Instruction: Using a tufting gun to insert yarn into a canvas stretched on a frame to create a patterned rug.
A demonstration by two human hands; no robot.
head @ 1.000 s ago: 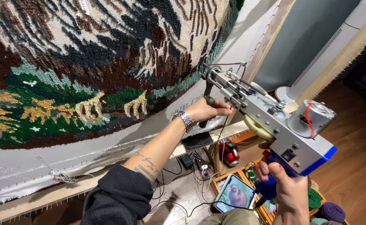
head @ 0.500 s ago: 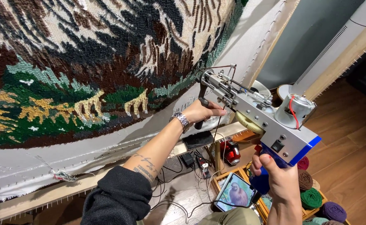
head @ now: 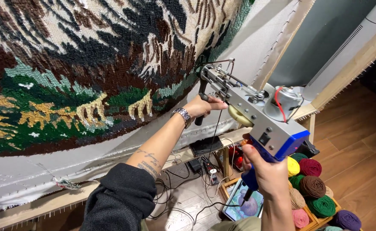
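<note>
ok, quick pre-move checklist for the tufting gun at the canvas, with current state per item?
1. Left hand on the front handle: ok, fingers wrapped round it.
2. Right hand on the blue rear grip: ok, closed around it.
3. Tufting gun tip against the cloth: cannot tell, the needle end is near the rug's edge but contact is not visible.
4. Yarn fed into the needle: cannot tell, too fine to see.
5. Power cord clear of the tip: ok, it hangs down below the gun.
6. Yarn balls out of the way: ok, in the box on the floor.
</note>
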